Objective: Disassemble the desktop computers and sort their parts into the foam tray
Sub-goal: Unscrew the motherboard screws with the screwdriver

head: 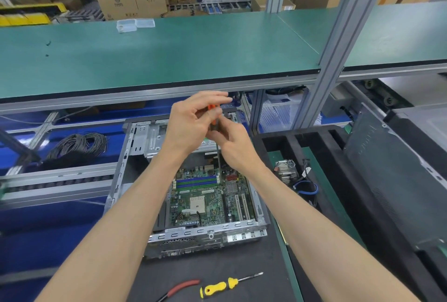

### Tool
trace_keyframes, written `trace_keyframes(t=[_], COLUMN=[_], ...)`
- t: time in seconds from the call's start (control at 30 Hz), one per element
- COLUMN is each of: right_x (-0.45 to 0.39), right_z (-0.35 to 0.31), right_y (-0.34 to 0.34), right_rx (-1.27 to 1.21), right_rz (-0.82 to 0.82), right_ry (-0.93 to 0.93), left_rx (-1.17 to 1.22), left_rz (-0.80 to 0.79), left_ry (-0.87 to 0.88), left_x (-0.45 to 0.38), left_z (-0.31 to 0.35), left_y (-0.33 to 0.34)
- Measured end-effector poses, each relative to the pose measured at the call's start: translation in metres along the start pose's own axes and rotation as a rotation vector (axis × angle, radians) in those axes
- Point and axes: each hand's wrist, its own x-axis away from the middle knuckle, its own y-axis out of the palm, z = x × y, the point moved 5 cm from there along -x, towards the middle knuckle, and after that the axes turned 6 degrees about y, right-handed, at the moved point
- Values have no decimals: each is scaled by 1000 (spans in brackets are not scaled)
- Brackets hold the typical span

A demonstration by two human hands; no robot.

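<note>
My left hand (pixel 191 124) and right hand (pixel 233 149) were bare, no gloves, forearms uncovered with no sleeves showing.

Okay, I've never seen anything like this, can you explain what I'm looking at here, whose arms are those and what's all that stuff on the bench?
This is one picture from a camera worn on a person's head, looking down at their own arms. The left hand and right hand together grip an orange-handled screwdriver above an open computer case with its green motherboard showing. Nearer lie a yellow screwdriver and red-handled pliers. To the right, a black foam tray holds a metal heatsink.
</note>
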Motion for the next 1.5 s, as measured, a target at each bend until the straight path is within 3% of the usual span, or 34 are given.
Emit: trace_keyframes(t=[0.2,0.43,0.6,0.73,0.93,1.13,1.27,1.5], right_x=[5,4,7,4,4,8,6,5], right_z=[-2,4,2,5,5,5,9,8], right_y=[-9,-13,-12,-13,-10,-4,-5,-7], right_rx=[-59,-40,-24,-71,-83,-125,-142,-156], right_rz=[233,170,151,243,218,149,230,220], right_ry=[14,17,-50,35,0,-42,52,12], left_rx=[-48,21,-8,-95,-21,12,-51,9], left_rz=[77,-68,-14,67,-60,-12,53,-61], left_ry=[-54,-81,-73,-117,-57,-115,-148,-104], left_x=[-3,-2,-7,-6,-3,-9,-11,-4], left_z=[1,4,9,4,6,3,0,4], left_y=[-3,-1,0,-2,-2,-4,-3,-6])
